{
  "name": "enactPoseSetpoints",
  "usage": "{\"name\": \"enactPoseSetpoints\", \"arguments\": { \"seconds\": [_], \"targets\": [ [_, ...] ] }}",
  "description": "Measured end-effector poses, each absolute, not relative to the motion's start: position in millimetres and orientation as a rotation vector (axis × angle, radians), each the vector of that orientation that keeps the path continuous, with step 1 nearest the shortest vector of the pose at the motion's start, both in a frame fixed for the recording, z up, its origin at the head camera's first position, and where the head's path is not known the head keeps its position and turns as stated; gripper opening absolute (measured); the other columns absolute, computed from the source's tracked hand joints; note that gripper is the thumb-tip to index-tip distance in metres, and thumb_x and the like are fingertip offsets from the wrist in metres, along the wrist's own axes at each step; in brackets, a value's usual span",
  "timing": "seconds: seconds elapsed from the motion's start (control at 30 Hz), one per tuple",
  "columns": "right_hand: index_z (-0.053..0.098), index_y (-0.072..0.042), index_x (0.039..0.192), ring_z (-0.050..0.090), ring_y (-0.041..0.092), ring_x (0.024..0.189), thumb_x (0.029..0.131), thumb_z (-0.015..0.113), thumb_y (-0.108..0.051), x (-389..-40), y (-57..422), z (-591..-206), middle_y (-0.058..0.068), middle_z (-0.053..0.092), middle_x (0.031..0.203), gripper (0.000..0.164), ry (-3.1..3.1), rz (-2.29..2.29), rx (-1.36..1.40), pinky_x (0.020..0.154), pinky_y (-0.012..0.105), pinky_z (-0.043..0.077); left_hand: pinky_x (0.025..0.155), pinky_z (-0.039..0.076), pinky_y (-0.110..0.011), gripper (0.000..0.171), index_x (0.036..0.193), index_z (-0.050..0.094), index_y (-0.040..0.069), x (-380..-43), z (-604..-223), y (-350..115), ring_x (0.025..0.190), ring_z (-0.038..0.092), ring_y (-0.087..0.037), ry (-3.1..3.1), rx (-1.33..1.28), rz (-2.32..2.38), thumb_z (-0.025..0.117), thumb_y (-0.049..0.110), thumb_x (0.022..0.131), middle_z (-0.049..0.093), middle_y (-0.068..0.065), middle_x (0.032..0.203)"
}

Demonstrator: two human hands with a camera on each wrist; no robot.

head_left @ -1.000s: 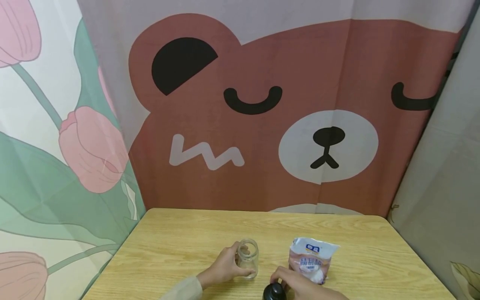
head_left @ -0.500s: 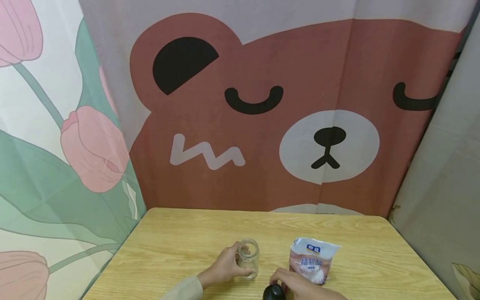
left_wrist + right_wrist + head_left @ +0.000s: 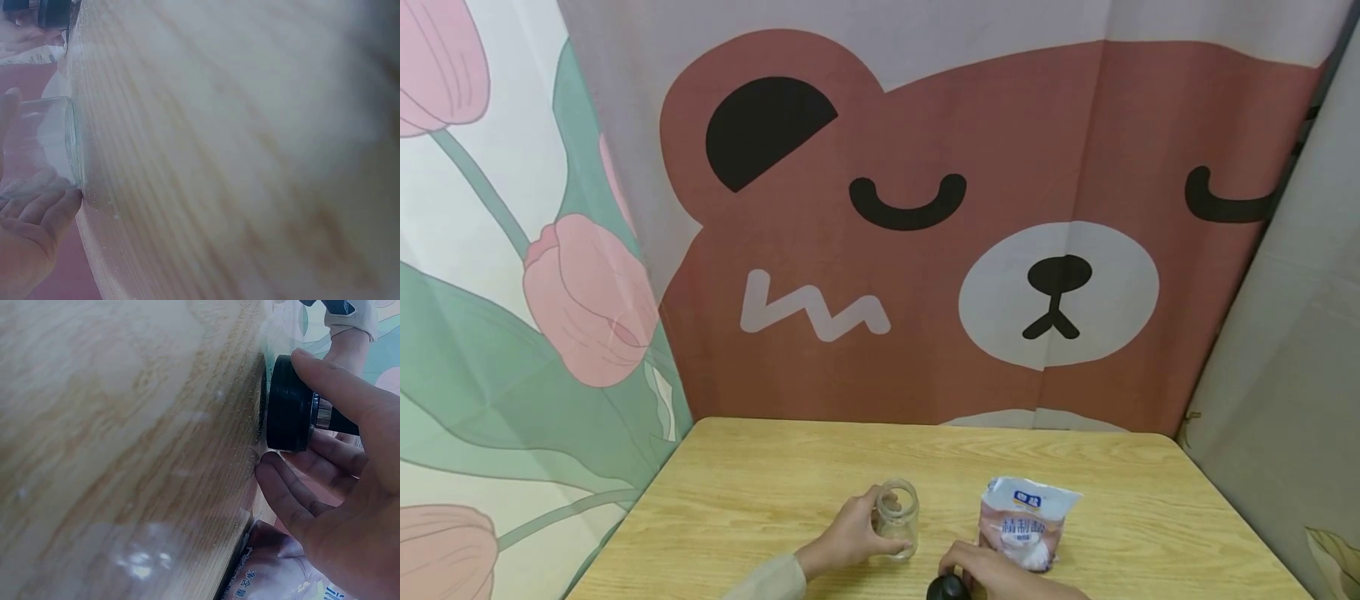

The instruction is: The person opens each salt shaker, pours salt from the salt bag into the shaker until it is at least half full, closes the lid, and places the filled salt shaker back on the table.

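An uncovered clear glass jar (image 3: 901, 527) stands upright on the wooden table. My left hand (image 3: 850, 535) grips it from the left, thumb in front and fingers behind. In the left wrist view, the jar (image 3: 47, 140) has its base against the tabletop. To its right, my right hand (image 3: 996, 573) holds a black lid (image 3: 948, 588) with a knob on top, cut off by the head view's lower edge. The right wrist view shows thumb and fingers on opposite sides of the lid (image 3: 289, 403), close to the tabletop, with a silver collar below the knob.
A white and pink bag of refined salt (image 3: 1022, 523) stands just behind my right hand. Small pale specks lie on the wooden table (image 3: 790, 467). A bear-print curtain (image 3: 880, 250) hangs behind the table's far edge.
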State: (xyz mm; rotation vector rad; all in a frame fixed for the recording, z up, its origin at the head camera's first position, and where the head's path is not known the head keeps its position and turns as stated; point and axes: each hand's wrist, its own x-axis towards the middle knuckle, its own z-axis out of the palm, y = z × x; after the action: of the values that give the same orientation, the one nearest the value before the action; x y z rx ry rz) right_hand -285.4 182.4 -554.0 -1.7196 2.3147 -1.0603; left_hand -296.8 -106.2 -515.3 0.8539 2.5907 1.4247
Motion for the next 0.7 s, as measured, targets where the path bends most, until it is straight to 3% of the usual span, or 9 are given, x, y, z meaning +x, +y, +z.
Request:
{"name": "enactPoseSetpoints", "arguments": {
  "seconds": [0.2, 0.43, 0.7],
  "targets": [
    [0.058, -0.001, 0.112, 0.052, -0.003, 0.085, 0.090, 0.072, -0.017, -262, 172, -513, 0.006, 0.060, 0.100, 0.031, 2.383, -0.994, -1.804, 0.070, 0.014, 0.045, 0.079, 0.052, -0.024, 0.062, 0.124, 0.055, 0.000, -297, -516, -106, 0.101, 0.065, -0.013, 2.586, 0.870, 1.433, 0.085, 0.033, 0.080, 0.067, -0.008, 0.116],
    [0.059, -0.001, 0.111, 0.052, -0.001, 0.086, 0.090, 0.070, -0.016, -261, 172, -513, 0.007, 0.062, 0.098, 0.029, 2.399, -0.980, -1.832, 0.071, 0.013, 0.044, 0.079, 0.053, -0.024, 0.062, 0.124, 0.055, -0.001, -297, -517, -106, 0.101, 0.065, -0.014, 2.569, 0.868, 1.450, 0.085, 0.030, 0.080, 0.067, -0.010, 0.116],
    [0.059, 0.000, 0.108, 0.053, 0.000, 0.083, 0.084, 0.071, -0.003, -261, 170, -518, 0.007, 0.060, 0.094, 0.027, 2.471, -0.926, -1.883, 0.069, 0.012, 0.043, 0.083, 0.054, -0.030, 0.063, 0.126, 0.054, -0.002, -296, -515, -106, 0.105, 0.066, -0.019, 2.528, 0.850, 1.481, 0.085, 0.027, 0.080, 0.065, -0.012, 0.119]
  ]
}}
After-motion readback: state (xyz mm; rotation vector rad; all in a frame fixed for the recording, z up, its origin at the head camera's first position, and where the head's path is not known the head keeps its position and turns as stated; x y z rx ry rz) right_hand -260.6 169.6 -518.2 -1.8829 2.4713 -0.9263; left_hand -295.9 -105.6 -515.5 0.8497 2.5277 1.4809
